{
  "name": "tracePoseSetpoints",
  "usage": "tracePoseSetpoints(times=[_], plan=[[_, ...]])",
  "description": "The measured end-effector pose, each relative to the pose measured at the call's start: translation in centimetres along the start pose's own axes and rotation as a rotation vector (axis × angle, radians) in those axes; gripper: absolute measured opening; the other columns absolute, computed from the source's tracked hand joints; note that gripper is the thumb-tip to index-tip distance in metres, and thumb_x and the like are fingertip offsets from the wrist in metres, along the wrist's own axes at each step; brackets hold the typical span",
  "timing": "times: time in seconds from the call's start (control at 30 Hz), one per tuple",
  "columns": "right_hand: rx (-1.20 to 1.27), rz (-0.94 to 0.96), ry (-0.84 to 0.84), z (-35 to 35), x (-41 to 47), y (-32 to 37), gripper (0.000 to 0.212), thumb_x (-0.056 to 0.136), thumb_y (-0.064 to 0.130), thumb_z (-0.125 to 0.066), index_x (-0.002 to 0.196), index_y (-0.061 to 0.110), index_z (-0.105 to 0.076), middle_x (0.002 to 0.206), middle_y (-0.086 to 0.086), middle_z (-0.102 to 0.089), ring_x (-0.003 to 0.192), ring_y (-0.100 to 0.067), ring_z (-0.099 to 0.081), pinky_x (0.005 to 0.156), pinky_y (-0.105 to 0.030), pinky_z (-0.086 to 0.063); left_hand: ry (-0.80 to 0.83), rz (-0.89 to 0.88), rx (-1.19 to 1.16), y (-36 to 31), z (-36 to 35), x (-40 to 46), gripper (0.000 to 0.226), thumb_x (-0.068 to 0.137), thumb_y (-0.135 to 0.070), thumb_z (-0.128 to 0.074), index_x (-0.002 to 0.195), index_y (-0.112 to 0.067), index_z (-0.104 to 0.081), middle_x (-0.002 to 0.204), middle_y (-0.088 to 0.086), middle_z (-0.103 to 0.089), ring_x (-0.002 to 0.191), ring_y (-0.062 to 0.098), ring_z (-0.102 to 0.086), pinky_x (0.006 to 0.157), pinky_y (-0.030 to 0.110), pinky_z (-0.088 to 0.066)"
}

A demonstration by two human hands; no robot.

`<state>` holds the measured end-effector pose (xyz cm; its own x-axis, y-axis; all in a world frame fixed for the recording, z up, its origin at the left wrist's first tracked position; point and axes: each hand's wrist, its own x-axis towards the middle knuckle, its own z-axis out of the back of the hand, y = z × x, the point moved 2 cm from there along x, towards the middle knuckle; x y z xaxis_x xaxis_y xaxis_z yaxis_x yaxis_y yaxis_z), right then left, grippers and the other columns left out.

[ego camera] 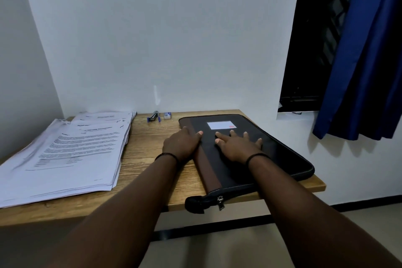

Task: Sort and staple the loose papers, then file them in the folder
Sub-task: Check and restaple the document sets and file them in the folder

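Two hands [181, 143] [236, 147] rest on smooth, zipped rectangular folder [282, 154].

My room is dim and cool-toned. Soft light falls from above, so my arms throw faint shadows onto the table [139, 148]. The curtain [359, 72] shades the wall. Wide-angle distortion bends the edges; the far print looks soft.
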<state>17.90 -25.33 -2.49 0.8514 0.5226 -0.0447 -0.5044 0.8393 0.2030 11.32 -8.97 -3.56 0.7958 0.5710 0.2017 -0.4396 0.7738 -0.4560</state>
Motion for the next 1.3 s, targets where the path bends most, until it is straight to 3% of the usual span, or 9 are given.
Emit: tracePoseSetpoints(times=[0.17,0.33,0.73,0.8,0.93,1.0,1.1,1.17,1.3], plan=[[-0.007,-0.012,0.003,-0.2,0.8,1.2,0.05,0.102,0.059,-0.016,0.152,0.054,-0.014,0.167,0.002,-0.005,0.153,-0.035,0.003,0.113,-0.071,0.004,0.011,-0.026,-0.056,0.9,0.7,-1.4,0.053,0.095,-0.062,-0.043,0.118,-0.016,-0.055,0.116,0.008,-0.066,0.099,0.026,-0.06,0.088,0.039,-0.049],[-0.01,-0.023,0.004,-0.2,2.5,2.1,0.051,0.101,0.059,-0.016,0.152,0.053,-0.015,0.167,0.002,-0.004,0.152,-0.036,0.004,0.112,-0.072,0.005,0.097,-0.073,-0.089,1.3,1.3,-2.2,0.066,0.095,-0.062,-0.045,0.141,-0.015,-0.043,0.132,0.007,-0.061,0.114,0.027,-0.06,0.096,0.038,-0.049],[-0.006,-0.053,0.013,0.0,7.2,1.2,0.052,0.099,0.065,-0.017,0.151,0.057,-0.012,0.167,0.008,-0.003,0.153,-0.033,0.004,0.113,-0.071,0.002,0.083,-0.072,0.039,0.9,-0.4,1.7,0.078,0.094,-0.069,-0.03,0.153,-0.018,-0.027,0.155,0.008,-0.04,0.14,0.029,-0.039,0.11,0.052,-0.028],[0.002,-0.05,0.017,0.0,7.7,1.0,0.052,0.099,0.066,-0.017,0.15,0.058,-0.013,0.167,0.008,-0.004,0.153,-0.033,0.003,0.113,-0.071,0.002,0.063,-0.067,0.046,0.9,-0.6,2.1,0.076,0.093,-0.07,-0.028,0.149,-0.019,-0.033,0.151,0.008,-0.045,0.137,0.031,-0.042,0.108,0.053,-0.028],[0.009,-0.045,-0.001,0.1,7.7,1.1,0.051,0.099,0.066,-0.016,0.15,0.058,-0.015,0.167,0.008,-0.006,0.153,-0.033,0.0,0.113,-0.07,-0.001,-0.047,-0.074,-0.005,0.8,-0.3,1.6,0.059,0.096,-0.066,-0.032,0.12,-0.017,-0.054,0.117,0.01,-0.067,0.108,0.033,-0.06,0.096,0.046,-0.043],[0.026,-0.042,-0.039,0.1,7.6,1.1,0.049,0.099,0.065,-0.021,0.147,0.056,-0.028,0.165,0.006,-0.016,0.152,-0.033,-0.012,0.113,-0.069,-0.008,-0.138,-0.078,-0.049,0.9,0.6,0.9,0.051,0.098,-0.058,-0.041,0.119,-0.014,-0.056,0.111,0.011,-0.067,0.103,0.033,-0.061,0.09,0.044,-0.049],[0.098,0.051,-0.223,0.5,7.4,1.5,0.047,0.086,0.06,-0.032,0.113,0.042,-0.066,0.14,-0.001,-0.057,0.126,-0.032,-0.052,0.106,-0.058,-0.036,-0.247,-0.084,-0.087,1.4,2.1,0.1,0.042,0.098,-0.041,-0.048,0.128,-0.012,-0.057,0.12,0.012,-0.065,0.111,0.033,-0.058,0.092,0.042,-0.048],[0.11,0.143,-0.329,1.0,6.2,3.2,0.032,0.087,0.047,-0.045,0.097,0.033,-0.072,0.118,-0.001,-0.069,0.11,-0.029,-0.06,0.097,-0.045,-0.046,-0.309,-0.068,-0.127,2.2,3.7,-0.5,0.035,0.098,-0.028,-0.047,0.127,-0.012,-0.058,0.121,0.012,-0.065,0.113,0.032,-0.058,0.09,0.04,-0.046],[0.172,0.317,-0.402,1.9,2.7,10.5,0.019,0.092,0.036,-0.058,0.084,0.023,-0.069,0.096,-0.002,-0.071,0.096,-0.028,-0.063,0.077,-0.032,-0.044,-0.418,0.027,-0.148,5.2,8.3,-1.3,0.028,0.093,-0.017,-0.045,0.113,-0.011,-0.062,0.114,0.013,-0.067,0.109,0.035,-0.06,0.086,0.038,-0.047]])
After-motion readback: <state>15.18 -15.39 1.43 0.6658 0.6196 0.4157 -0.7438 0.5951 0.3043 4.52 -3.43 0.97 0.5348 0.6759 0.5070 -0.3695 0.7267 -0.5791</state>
